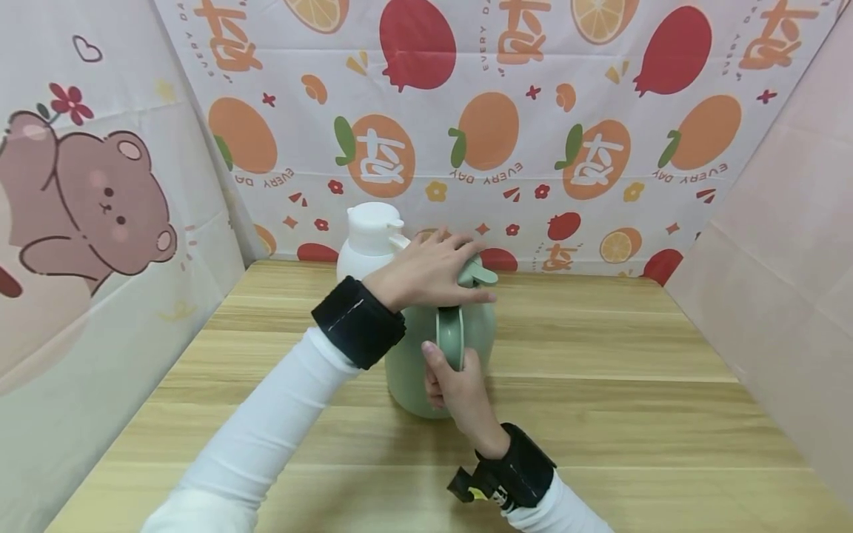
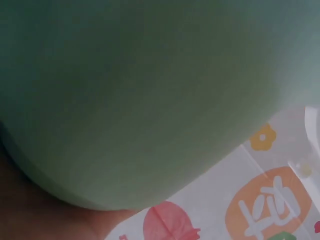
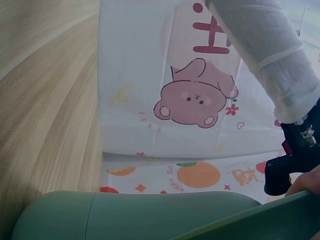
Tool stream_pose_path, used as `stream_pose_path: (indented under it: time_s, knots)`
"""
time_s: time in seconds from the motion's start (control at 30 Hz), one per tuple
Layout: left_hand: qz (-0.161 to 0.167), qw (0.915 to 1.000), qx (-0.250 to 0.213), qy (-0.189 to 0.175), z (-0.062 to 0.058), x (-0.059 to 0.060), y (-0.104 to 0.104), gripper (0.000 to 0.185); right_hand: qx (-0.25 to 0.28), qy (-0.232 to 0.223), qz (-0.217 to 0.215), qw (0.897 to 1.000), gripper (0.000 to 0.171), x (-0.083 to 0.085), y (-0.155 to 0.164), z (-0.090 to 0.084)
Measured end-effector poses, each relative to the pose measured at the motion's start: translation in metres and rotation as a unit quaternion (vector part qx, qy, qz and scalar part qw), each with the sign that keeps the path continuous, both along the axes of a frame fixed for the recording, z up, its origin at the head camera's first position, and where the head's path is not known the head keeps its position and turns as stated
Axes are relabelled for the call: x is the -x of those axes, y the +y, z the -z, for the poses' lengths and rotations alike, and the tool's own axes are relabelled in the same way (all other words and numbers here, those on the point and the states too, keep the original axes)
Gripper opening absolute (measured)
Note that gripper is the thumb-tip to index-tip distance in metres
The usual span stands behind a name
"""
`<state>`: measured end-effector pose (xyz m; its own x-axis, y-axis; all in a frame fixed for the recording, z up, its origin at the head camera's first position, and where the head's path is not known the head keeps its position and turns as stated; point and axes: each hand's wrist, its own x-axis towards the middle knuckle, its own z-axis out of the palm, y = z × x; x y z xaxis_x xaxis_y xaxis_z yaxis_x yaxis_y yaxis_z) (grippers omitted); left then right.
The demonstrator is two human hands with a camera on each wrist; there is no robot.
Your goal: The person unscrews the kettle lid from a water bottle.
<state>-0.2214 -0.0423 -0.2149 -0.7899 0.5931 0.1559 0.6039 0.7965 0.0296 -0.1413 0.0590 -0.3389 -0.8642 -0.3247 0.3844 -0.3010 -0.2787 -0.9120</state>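
A pale green thermos jug [image 1: 413, 370] stands upright on the table, its handle [image 1: 450, 337] facing me. My right hand [image 1: 463, 389] grips the lower part of that handle, thumb up along it. From above, my left hand [image 1: 436, 270] holds the jug's lid, thumb on the near side and fingers over the far side. A green lid lever [image 1: 478, 274] shows between thumb and fingers; the hand hides most of the lid. The jug's body [image 2: 150, 110] fills most of the left wrist view. Along the bottom of the right wrist view lie the body [image 3: 150, 212] and handle [image 3: 265, 220].
A white jug [image 1: 373, 229] stands behind the green one to the left, partly hidden by my left hand and wrist. The wood-grain table [image 1: 600, 385] meets a fruit-print cloth [image 1: 433, 148] at the back. Another cloth with a bear print [image 1: 113, 200] hangs at the left.
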Motion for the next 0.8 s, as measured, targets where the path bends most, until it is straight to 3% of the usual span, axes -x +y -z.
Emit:
stream_pose_path:
  time_s: [0.17, 0.47, 0.8]
  knots:
    - [-0.014, 0.9997, -0.002, 0.020, 0.004, 0.002, 0.003, 0.069, 0.000, 0.001, -0.004, 1.000, 0.046, -0.001, 0.000, 0.000]
    - [0.000, 0.9954, -0.056, 0.078, 0.010, 0.003, 0.001, 0.053, 0.008, 0.002, -0.015, 1.000, 0.046, 0.002, -0.001, 0.002]
    - [0.011, 0.9937, -0.079, 0.078, 0.007, 0.004, 0.002, 0.053, 0.011, -0.001, -0.011, 1.000, 0.047, 0.001, 0.000, 0.002]
